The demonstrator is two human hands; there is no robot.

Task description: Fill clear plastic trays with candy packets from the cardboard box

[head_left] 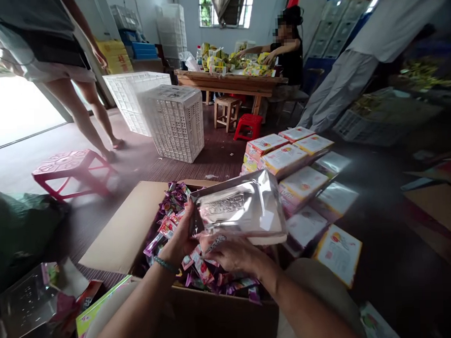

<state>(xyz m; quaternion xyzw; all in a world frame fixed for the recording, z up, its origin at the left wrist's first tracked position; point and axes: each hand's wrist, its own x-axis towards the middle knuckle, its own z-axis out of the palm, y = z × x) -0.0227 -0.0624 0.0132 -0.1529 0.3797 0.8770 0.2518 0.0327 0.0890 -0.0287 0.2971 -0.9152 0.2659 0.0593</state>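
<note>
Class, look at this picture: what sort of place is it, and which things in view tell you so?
Probably a small packing workshop: a cardboard box full of wrapped sweets, stacked printed cartons, and white plastic crates.

Pretty tight here: the stacked boxes [295,171] block the right, the cardboard box [116,232] of candies [175,200] fills the near middle, and the only open floor is far left around the pink stool [72,167].
</note>
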